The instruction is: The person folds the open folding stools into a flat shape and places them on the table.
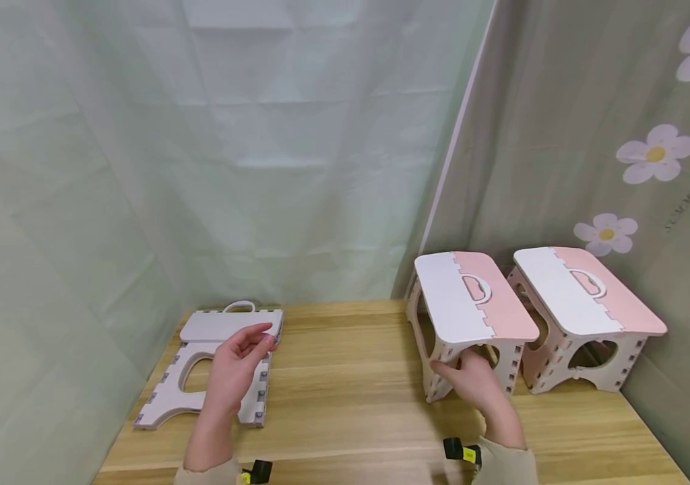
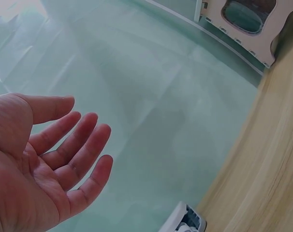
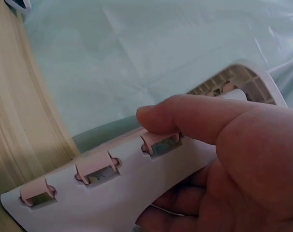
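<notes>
Hand (R) (image 1: 476, 384) half-closed round stool leg (image 3: 117, 193)

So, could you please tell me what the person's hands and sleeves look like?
No glove shows on the left hand or right hand. The left sleeve and right sleeve are plain beige. By each cuff sits a small black block, left and right, with a yellow patch beside it, left and right; any print is too small to read.
</notes>
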A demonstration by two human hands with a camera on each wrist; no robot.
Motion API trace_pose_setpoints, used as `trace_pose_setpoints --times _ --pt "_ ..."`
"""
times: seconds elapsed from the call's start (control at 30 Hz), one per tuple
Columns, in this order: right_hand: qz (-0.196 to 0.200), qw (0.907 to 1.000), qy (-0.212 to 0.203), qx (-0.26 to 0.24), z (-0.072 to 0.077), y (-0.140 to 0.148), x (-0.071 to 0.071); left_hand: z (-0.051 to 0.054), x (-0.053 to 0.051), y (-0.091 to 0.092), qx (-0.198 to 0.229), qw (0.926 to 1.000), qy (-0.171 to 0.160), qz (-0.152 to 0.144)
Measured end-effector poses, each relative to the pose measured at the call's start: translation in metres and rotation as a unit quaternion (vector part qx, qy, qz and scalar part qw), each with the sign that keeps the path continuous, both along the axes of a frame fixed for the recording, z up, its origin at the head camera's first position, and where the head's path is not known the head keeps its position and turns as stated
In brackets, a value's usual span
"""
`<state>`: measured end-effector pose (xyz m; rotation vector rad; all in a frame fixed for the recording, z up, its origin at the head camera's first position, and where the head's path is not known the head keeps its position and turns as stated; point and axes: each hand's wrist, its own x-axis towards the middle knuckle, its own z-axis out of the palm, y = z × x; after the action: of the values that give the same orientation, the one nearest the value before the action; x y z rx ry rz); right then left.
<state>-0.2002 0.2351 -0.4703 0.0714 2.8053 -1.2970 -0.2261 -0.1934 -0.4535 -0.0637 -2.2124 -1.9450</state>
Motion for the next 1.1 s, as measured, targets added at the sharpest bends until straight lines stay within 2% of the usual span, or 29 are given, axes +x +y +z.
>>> trace_pose_setpoints --times 0.13,0.37,0.6,0.87,1.1 --pt "0.007 0.9999 0.006 0.005 0.0003 0.0028 0.0001 -0.0023 -0.0012 0.0016 -0.005 1.0000 -0.001 -0.005" --pt "0.025 0.9994 -0.003 -0.024 -0.0032 0.0040 0.0001 -0.0050 -0.0024 0.0025 -0.009 0.9999 -0.008 -0.006" --pt "0.051 0.9976 -0.004 -0.047 -0.0036 0.0019 0.0003 -0.0032 -0.0014 0.0055 0.003 0.9999 -0.010 -0.007" --pt "0.104 0.9927 0.012 -0.061 -0.0051 0.0018 -0.0019 -0.0046 -0.0031 0.0081 0.007 0.9997 -0.019 -0.012" --pt "0.163 0.9845 0.022 -0.061 -0.0070 0.0007 -0.0032 -0.0072 -0.0045 0.0102 -0.011 0.9993 -0.032 -0.016"
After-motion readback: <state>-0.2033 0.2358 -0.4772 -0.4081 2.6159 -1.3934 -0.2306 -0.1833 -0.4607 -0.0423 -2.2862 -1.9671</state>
